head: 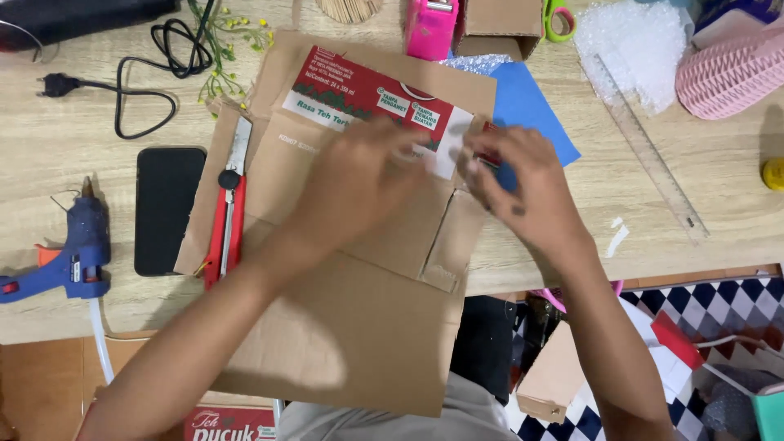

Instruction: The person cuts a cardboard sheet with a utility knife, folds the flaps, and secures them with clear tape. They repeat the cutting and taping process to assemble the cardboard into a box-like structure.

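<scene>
A flattened brown cardboard box [359,318] with a red, green and white printed label lies on the wooden table [719,188], hanging over its front edge. My left hand [359,184] rests on the cardboard near the label, its blurred fingers touching a small white piece [451,139] at the cardboard's right edge. My right hand [518,184] meets it there from the right, fingertips pinching at the same white piece above a small red bit. A blue paper sheet [527,106] lies under the cardboard's right corner, partly behind my right hand.
A red utility knife [229,208] lies on the cardboard's left flap, beside a black phone [167,208] and a blue glue gun [77,249]. A black cable [139,86], pink tape dispenser [430,28], small cardboard box [500,24], bubble wrap [637,45], clear ruler [649,151] and pink basket [731,73] stand around.
</scene>
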